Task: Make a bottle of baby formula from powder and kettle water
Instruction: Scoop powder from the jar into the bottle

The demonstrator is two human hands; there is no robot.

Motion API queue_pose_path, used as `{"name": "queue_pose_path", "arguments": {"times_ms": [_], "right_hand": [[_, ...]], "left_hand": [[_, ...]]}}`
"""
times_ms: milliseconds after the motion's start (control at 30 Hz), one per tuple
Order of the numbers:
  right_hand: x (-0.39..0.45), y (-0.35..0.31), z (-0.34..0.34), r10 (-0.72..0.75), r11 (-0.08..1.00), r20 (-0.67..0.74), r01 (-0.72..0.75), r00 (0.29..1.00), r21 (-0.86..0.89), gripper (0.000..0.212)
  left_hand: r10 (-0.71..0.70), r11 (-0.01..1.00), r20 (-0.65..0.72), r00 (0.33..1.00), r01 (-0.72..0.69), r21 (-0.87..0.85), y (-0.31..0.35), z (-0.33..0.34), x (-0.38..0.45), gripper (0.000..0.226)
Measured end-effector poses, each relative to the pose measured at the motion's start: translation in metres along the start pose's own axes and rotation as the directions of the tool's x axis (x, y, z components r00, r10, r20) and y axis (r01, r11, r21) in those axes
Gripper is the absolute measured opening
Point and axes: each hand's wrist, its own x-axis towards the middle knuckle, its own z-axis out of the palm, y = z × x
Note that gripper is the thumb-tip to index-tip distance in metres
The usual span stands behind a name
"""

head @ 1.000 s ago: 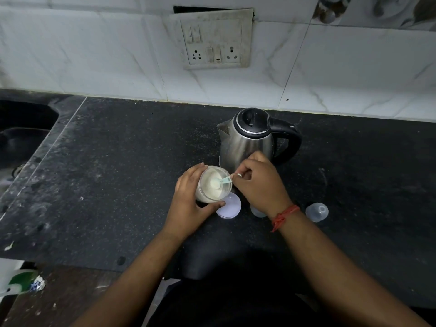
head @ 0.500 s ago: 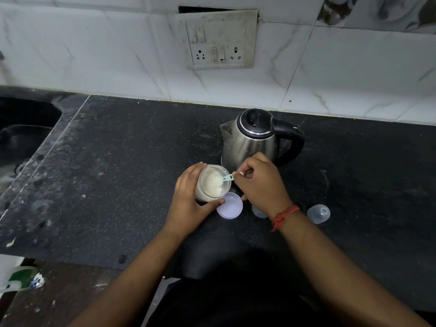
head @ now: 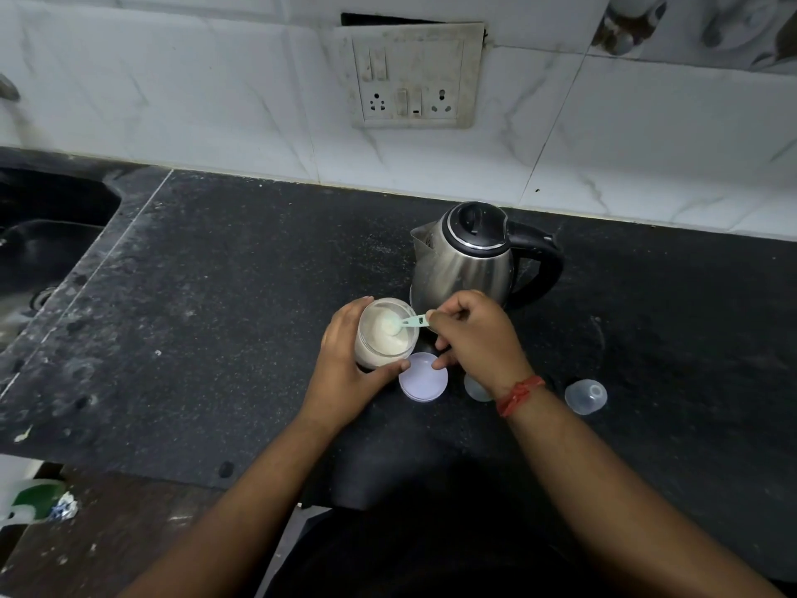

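Powder jar (head: 385,334), open, stands on the bench (head: 241,321) near the kettle (head: 468,256); we judge it light, smooth, best clasped round its wall. Left hand (head: 347,373) clasps it; right hand (head: 478,338) pinches the scoop (head: 407,323).

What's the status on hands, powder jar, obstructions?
Left hand grips jar. Right hand pinches scoop, bowl in powder. Lid off beside jar. Nothing blocking.
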Motion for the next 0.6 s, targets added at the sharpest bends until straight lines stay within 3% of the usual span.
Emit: {"name": "queue_pose_path", "arguments": {"times_ms": [233, 600], "right_hand": [[-0.003, 0.003, 0.002, 0.150, 0.939, 0.056, -0.160, 0.987, 0.304, 0.020], [-0.007, 0.009, 0.012, 0.224, 0.899, 0.072, -0.235, 0.972, 0.369, 0.018]], "left_hand": [[-0.101, 0.993, -0.002, 0.995, 0.101, -0.059, -0.012, -0.006, -0.002, 0.084], [-0.168, 0.983, 0.039, 0.985, 0.170, -0.065, -0.037, -0.010, -0.004, 0.078]]}}
